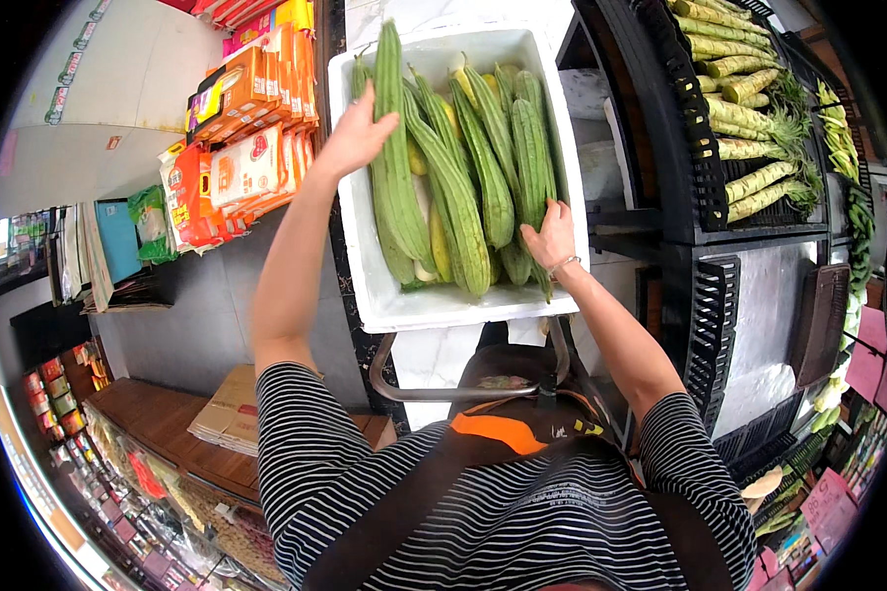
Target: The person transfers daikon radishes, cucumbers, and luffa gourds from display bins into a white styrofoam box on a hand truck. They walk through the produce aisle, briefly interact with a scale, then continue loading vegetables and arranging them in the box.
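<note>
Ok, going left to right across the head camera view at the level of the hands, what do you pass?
Orange snack packets → left hand → long ridged green gourds → right hand → white foam box rim → black crate rack

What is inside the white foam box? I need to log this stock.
The white foam box holds long ridged green gourds, with some yellowish ones between. Left hand and right hand touch them. The bottom is covered.

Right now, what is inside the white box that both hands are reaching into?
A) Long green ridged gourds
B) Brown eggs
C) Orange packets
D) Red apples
A: the white box is filled with long green ridged gourds; the left hand rests on one at the far left and the right hand on one at the right.
</note>
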`<state>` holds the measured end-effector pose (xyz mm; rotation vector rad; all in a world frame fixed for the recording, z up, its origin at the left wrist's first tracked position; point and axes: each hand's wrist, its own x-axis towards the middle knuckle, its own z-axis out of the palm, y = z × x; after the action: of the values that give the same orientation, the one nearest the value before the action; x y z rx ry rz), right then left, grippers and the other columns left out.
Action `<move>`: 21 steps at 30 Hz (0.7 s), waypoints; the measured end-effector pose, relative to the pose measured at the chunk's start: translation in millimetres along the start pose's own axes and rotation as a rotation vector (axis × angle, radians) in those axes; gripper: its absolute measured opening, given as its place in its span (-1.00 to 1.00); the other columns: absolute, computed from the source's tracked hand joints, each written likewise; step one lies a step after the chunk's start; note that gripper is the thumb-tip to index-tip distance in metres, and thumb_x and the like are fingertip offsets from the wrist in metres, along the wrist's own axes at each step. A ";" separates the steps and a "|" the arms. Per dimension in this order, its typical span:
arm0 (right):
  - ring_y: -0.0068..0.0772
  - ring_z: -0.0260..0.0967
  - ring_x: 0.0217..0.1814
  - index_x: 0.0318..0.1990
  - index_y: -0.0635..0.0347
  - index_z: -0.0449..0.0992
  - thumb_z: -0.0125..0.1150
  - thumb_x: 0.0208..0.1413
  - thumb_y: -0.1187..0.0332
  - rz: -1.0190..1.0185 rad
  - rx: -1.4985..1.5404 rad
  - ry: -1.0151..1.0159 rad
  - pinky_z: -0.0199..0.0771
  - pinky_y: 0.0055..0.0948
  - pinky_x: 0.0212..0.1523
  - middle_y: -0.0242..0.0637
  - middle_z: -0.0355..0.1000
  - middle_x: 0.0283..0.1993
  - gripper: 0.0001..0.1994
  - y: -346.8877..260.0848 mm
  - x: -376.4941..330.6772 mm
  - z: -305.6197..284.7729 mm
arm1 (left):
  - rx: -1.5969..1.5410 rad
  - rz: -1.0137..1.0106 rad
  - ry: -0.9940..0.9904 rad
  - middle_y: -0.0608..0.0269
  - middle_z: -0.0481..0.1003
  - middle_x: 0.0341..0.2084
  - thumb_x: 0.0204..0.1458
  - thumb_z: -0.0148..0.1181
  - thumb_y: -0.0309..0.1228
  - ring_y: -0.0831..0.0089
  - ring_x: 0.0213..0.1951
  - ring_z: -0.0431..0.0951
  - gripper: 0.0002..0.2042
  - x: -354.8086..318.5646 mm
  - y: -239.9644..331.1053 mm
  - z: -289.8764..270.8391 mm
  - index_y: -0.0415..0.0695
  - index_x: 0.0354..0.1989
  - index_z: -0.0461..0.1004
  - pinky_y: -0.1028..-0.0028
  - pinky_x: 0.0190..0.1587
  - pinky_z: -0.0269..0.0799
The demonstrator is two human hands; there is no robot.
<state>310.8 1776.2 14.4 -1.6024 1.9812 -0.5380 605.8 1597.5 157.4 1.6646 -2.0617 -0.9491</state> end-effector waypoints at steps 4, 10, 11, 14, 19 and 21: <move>0.30 0.10 0.13 0.15 0.44 0.10 0.26 -0.15 0.30 0.014 -0.011 -0.016 0.18 -0.05 0.15 0.30 0.06 0.16 -0.29 1.0 1.0 0.9 | 0.039 -0.096 -0.081 -0.35 0.25 0.08 0.01 0.05 -0.23 -0.02 0.10 0.33 -0.23 25.4 -54.1 58.9 -0.44 0.28 -0.15 0.32 0.15 0.23; 0.31 0.08 0.15 0.16 0.43 0.09 0.24 -0.14 0.31 0.046 -0.007 -0.022 0.16 -0.05 0.17 0.29 0.03 0.18 -0.30 -3.7 -2.5 -2.7 | 0.130 -0.253 -0.110 -0.41 0.14 0.15 0.00 0.06 -0.24 -0.12 0.17 0.21 -0.19 18.9 -90.6 112.8 -0.40 0.30 -0.23 0.27 0.21 0.14; 0.31 0.08 0.15 0.16 0.42 0.08 0.24 -0.14 0.31 0.043 -0.009 -0.022 0.16 -0.05 0.17 0.29 0.02 0.19 -0.30 -4.3 -3.1 -2.4 | 0.156 -0.260 -0.093 -0.42 0.13 0.15 -0.01 0.06 -0.24 -0.14 0.17 0.21 -0.18 17.3 -98.6 119.7 -0.40 0.31 -0.24 0.26 0.22 0.14; 0.26 0.08 0.19 0.14 0.44 0.12 0.25 -0.15 0.28 0.050 -0.049 0.000 0.14 -0.11 0.21 0.32 0.08 0.17 -0.30 -4.0 -3.3 -1.9 | 0.148 -0.258 -0.096 -0.43 0.11 0.16 0.01 0.06 -0.22 -0.18 0.17 0.20 -0.17 13.0 -105.2 127.6 -0.37 0.31 -0.28 0.23 0.21 0.13; 0.32 0.07 0.15 0.17 0.42 0.06 0.24 -0.14 0.31 0.074 -0.030 -0.039 0.15 -0.04 0.18 0.29 0.01 0.20 -0.29 -9.3 -3.3 -3.0 | 0.036 -0.230 -0.104 -0.39 0.14 0.15 0.02 0.07 -0.20 -0.18 0.16 0.21 -0.17 4.0 -104.5 123.7 -0.36 0.32 -0.27 0.23 0.20 0.15; 0.33 0.07 0.16 0.19 0.40 0.05 0.24 -0.14 0.31 0.071 -0.027 -0.040 0.15 -0.04 0.18 0.29 0.00 0.20 -0.27 -8.4 -3.0 -1.8 | -0.027 -0.228 -0.121 -0.37 0.15 0.15 0.02 0.08 -0.19 -0.16 0.16 0.21 -0.16 2.1 -103.7 119.6 -0.34 0.32 -0.27 0.22 0.20 0.15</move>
<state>316.5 1777.2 21.4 -1.5404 2.0150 -0.4500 606.9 1620.2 0.8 1.9004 -1.9520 -1.1713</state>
